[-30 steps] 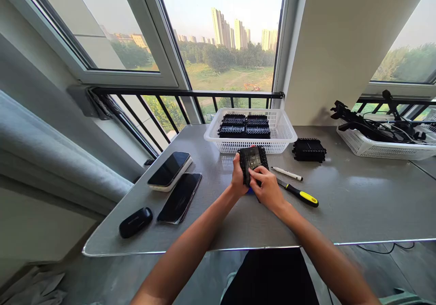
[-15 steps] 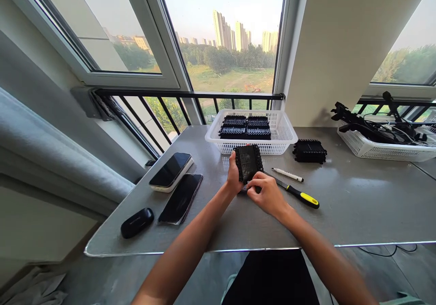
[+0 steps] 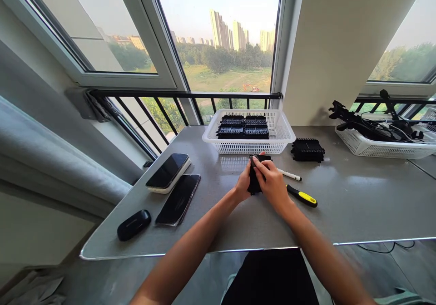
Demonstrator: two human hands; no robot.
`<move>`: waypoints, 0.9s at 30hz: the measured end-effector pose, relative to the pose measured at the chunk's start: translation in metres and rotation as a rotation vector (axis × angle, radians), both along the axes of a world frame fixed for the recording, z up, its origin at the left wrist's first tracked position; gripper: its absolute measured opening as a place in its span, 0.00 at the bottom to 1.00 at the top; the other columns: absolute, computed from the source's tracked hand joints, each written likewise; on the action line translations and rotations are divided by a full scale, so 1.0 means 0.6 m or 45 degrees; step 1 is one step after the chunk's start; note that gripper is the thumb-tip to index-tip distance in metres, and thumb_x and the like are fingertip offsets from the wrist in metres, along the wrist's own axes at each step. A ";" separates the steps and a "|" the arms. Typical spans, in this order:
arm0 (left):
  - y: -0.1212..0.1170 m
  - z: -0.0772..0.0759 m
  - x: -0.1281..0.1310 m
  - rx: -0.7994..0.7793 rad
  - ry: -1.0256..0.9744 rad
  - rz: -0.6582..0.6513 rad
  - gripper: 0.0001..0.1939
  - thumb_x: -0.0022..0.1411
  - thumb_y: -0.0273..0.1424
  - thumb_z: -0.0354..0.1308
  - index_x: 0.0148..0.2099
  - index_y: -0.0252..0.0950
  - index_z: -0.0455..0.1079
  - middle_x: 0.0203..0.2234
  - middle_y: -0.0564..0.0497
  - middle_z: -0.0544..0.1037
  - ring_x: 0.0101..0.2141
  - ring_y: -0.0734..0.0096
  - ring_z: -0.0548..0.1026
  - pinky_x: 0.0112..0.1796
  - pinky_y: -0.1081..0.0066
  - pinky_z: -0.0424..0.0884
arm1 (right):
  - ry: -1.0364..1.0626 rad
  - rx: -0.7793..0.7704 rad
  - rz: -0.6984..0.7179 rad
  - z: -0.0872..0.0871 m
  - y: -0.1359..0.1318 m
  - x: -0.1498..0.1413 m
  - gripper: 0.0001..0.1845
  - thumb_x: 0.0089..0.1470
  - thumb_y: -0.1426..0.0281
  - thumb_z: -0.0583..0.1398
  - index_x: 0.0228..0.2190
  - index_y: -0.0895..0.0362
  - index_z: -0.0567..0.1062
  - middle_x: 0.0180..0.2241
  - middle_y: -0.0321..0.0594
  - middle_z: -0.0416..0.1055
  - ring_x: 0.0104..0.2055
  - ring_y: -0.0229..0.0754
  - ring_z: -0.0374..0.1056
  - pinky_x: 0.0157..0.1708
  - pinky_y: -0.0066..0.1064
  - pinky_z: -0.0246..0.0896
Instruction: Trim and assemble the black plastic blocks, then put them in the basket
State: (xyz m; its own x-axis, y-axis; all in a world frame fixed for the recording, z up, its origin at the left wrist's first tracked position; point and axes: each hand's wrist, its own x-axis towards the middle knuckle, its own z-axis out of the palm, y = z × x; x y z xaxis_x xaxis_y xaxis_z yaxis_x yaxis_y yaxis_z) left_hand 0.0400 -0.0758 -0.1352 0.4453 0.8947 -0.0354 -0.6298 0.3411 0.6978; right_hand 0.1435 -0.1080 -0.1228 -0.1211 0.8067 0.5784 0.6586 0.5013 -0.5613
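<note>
Between my hands is a black plastic block with toothed edges, held above the table in front of the white basket. My left hand is closed round its left side. Across its top and right side lies my right hand, fingers bent and pressed onto it; they hide much of the block. A similar black block rests on the table right of the basket. Several more black blocks sit inside the white basket. Just right of my right hand lie a white marker and a yellow-and-black handled tool, its blade partly hidden.
On the left of the grey table are a phone on a white box, a dark phone-like slab and a black case. A second white basket with black stands and cables stands far right. Railing and window are behind.
The block has turned and shifted slightly right and down. My right hand has moved from its lower edge up onto its top, covering more of it. The view has shifted a little.
</note>
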 end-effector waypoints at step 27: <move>0.009 0.008 -0.009 -0.076 -0.045 0.120 0.27 0.63 0.46 0.54 0.60 0.41 0.67 0.44 0.49 0.79 0.44 0.63 0.77 0.48 0.66 0.72 | -0.006 0.057 0.163 -0.010 0.000 -0.005 0.23 0.61 0.74 0.51 0.56 0.51 0.71 0.39 0.43 0.70 0.38 0.41 0.69 0.41 0.31 0.66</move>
State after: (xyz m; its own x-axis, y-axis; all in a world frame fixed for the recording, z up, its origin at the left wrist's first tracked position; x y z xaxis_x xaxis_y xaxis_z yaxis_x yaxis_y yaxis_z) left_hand 0.0347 -0.0703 -0.1304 0.3611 0.9294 -0.0758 -0.6852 0.3196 0.6545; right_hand 0.1407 -0.1082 -0.1289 -0.2239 0.7577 0.6129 0.5902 0.6059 -0.5334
